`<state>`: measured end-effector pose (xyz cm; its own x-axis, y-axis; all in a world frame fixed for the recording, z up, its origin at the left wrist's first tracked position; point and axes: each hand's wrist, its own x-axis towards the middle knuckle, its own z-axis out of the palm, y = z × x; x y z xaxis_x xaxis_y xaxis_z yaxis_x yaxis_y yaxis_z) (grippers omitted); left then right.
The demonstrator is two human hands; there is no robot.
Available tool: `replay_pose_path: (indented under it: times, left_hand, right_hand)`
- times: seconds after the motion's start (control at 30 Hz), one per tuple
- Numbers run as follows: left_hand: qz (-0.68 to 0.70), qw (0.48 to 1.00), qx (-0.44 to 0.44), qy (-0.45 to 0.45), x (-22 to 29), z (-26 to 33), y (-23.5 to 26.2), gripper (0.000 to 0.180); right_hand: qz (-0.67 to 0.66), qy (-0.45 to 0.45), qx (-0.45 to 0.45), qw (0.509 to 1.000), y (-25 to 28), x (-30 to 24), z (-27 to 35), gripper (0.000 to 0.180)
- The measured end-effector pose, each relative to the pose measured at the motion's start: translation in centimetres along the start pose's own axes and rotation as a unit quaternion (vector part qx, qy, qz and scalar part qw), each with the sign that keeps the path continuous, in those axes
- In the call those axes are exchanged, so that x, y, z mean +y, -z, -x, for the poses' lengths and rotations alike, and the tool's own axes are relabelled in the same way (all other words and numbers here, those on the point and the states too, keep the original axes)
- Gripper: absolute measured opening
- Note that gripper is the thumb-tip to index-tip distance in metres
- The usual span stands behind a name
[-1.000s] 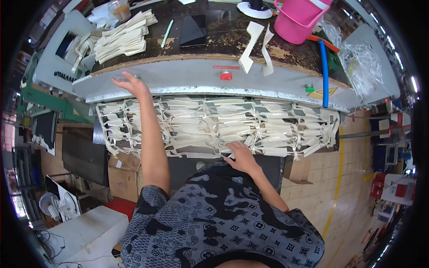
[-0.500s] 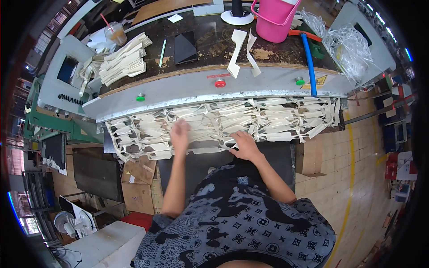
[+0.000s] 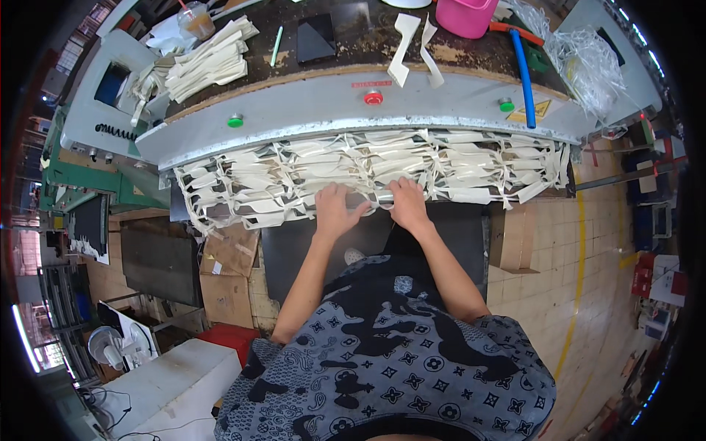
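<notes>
From the head camera, both hands lie side by side on the cream die-cut sheet (image 3: 368, 173) that hangs over the front edge of the grey press bed (image 3: 309, 110). The left hand (image 3: 334, 208) rests palm down with fingers spread flat on the sheet's lower strips; the right hand (image 3: 407, 203) presses just beside it, fingers curled over the sheet's edge, gripping nothing that can be made out. Half a second ago the hands sat further apart and lower in the picture; a full second ago the left hand reached up onto the metal bed, away from the sheet.

Behind the bed, the dark worn desk (image 3: 346, 44) carries a stack of cream cut pieces (image 3: 209, 62), a pink plastic tub (image 3: 467, 15), a blue hose (image 3: 523, 66) and clear plastic bags (image 3: 588, 55). Cardboard boxes (image 3: 228, 257) stand on the tiled floor (image 3: 581, 264) at lower left.
</notes>
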<state>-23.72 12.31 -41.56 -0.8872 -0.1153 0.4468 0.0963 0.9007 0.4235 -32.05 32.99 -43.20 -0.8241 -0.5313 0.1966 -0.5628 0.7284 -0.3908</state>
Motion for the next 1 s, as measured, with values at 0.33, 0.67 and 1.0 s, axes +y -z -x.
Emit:
replay_pose_path:
  times: [0.33, 0.67, 1.0]
  left_hand:
    - [0.038, 0.990, -0.115, 0.069, 0.3, -1.5, 0.4, 0.037]
    - [0.118, 0.991, -0.063, 0.018, 1.5, -20.6, -7.5, 0.022]
    - [0.137, 0.971, -0.194, 0.036, -0.8, -22.7, -14.8, 0.034]
  right_hand:
    - [-0.145, 0.028, -0.135, 0.980, 2.5, 2.4, -0.4, 0.054]
    - [-0.225, -0.102, 0.056, 0.967, 6.2, 14.1, -13.3, 0.030]
    - [-0.076, -0.097, -0.012, 0.992, 2.8, 16.3, -16.5, 0.039]
